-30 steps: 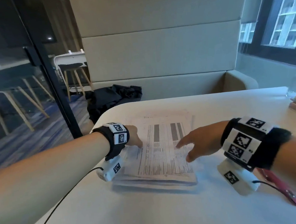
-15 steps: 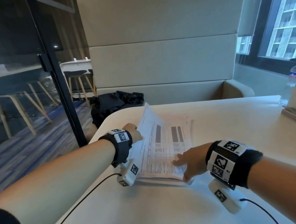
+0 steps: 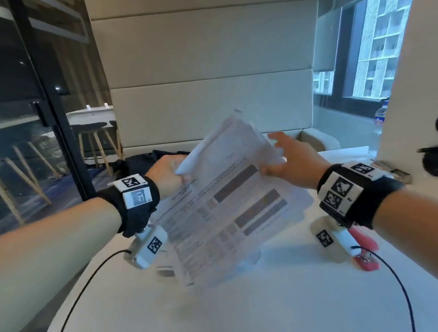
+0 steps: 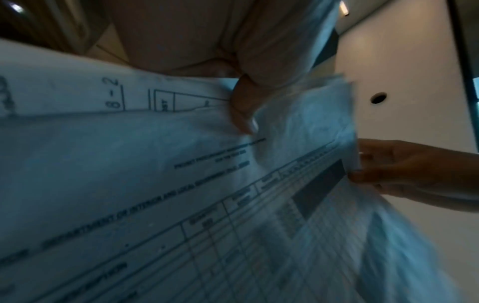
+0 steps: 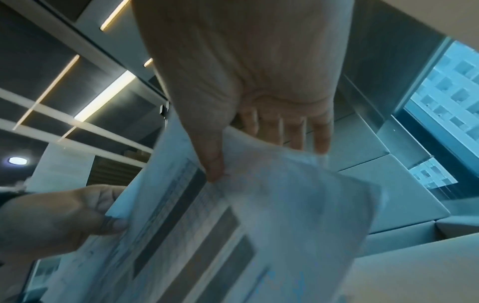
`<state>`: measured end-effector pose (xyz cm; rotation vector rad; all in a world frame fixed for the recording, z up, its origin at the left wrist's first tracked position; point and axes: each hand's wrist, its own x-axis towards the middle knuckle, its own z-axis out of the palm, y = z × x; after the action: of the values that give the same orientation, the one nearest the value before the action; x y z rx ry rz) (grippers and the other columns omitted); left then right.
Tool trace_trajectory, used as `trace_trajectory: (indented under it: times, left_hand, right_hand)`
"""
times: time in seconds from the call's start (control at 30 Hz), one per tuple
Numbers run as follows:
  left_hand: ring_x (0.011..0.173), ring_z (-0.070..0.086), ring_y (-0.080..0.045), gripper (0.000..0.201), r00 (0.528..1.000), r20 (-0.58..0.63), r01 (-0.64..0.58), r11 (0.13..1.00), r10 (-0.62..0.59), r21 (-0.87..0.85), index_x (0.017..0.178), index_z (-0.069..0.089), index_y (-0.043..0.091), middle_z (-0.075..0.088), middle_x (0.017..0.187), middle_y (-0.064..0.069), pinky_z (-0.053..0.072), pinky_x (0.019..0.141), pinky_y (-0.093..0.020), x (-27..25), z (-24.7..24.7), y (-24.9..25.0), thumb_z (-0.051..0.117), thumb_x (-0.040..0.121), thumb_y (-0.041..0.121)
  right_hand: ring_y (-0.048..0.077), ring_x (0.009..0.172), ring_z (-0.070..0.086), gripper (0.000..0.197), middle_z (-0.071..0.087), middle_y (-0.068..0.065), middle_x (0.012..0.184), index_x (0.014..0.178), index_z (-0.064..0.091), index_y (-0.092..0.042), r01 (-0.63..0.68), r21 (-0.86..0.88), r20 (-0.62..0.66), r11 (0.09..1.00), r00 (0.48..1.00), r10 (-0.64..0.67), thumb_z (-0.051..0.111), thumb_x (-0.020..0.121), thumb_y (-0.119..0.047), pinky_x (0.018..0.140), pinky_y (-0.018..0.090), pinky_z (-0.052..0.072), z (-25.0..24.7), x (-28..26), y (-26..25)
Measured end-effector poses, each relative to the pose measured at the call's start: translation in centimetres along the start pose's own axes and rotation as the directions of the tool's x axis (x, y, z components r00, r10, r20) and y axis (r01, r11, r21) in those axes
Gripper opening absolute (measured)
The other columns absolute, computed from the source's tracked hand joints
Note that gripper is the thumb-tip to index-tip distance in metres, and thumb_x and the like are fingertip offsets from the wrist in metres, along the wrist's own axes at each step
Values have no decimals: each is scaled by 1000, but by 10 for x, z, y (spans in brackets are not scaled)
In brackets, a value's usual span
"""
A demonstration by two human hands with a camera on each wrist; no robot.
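First, from the head camera: both hands held a sheaf of printed forms [image 3: 233, 210] in the air above a white table [image 3: 226, 312]. It was tilted so that the printed face turned toward the person, probably so the pages could be read or squared up. The left hand [image 3: 169, 174] gripped the top left corner, where a few sheets curled over. The right hand [image 3: 294, 158] took the top right edge. The lower edge was blurred, and whether it touched the table could not be told. A red object [image 3: 365, 253], perhaps a stapler, lay on the table beneath the right wrist.

Next, from the left wrist camera: the left thumb [image 4: 243, 106] pressed on the front of the sheaf, the other digits hidden behind the paper. This pinch seemed meant to stop the pages sliding apart. The right hand showed at the far edge.

Last, from the right wrist camera: the right thumb [image 5: 212, 162] lay on the printed face while the fingers [image 5: 321, 133] stretched almost straight behind the sheets, clamping them lightly. That spread likely kept the limp paper from sagging. The left hand gripped the opposite corner.
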<state>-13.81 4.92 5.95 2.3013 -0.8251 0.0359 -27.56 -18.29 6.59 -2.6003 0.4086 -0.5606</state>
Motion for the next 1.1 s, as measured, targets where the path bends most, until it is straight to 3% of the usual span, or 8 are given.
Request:
trace_trajectory:
  times: [0.1,0.37,0.5,0.67,0.73,0.83,0.93,1.1]
  left_hand:
    - [78,58,-12,11,997,61,-58,988,50,144,99,65,19,65,86,5,40,71,-26,-9,-18,17,63,90,14]
    - [94,53,-19,20,968,248,-156,847,30,508,109,59,16,62,112,-2,35,77,-27,-34,-3,27,64,89,15]
    - [104,52,-22,26,918,396,-213,803,-32,557,119,55,18,59,125,-4,38,86,-29,-49,34,17,59,93,15]
    - [97,48,-20,34,863,500,-261,786,-70,560,129,51,17,57,127,-6,31,78,-23,-63,67,2,56,96,15]
    - [91,45,-18,34,861,501,-271,759,-83,592,130,49,21,58,121,-5,31,76,-24,-64,71,1,55,96,20]
    - [105,52,-24,42,883,465,-298,691,-64,659,133,41,29,58,121,0,37,92,-35,-64,76,0,56,94,34]
    - [124,44,-25,60,852,521,-410,686,52,601,142,32,31,47,140,-1,37,103,-44,-67,92,6,58,89,47]
    - [146,11,-26,100,640,767,-597,658,47,458,152,5,36,4,161,4,24,114,-52,-85,131,28,48,73,81]
  right_hand:
    - [17,64,58,19,61,2,67,71,65,-9,26,70,75,997,997,-31,68,84,-22,65,31,49,-11,-23,-4]
    - [27,84,72,23,72,17,99,108,63,7,-471,482,451,739,856,252,65,87,-1,69,37,61,6,-93,9]
    - [29,89,72,25,72,19,100,110,60,9,-574,331,616,749,733,289,64,87,2,82,43,58,31,-117,25]
    - [23,62,70,9,71,15,71,86,62,6,-545,100,652,833,668,359,68,84,0,67,35,61,42,-131,35]
    - [24,62,70,17,72,16,76,92,64,7,-468,6,646,884,677,354,68,87,-9,64,34,60,33,-127,35]
    - [23,73,65,25,71,10,91,99,69,-3,-190,-292,482,937,817,315,67,88,-26,66,33,57,14,-106,42]
    - [21,89,61,31,68,2,98,102,69,-17,24,-655,300,755,925,232,62,85,-42,80,30,51,0,-85,64]
    - [21,85,60,57,67,10,108,112,64,-3,-107,-715,313,691,835,453,60,86,-54,69,28,45,-2,-68,103]
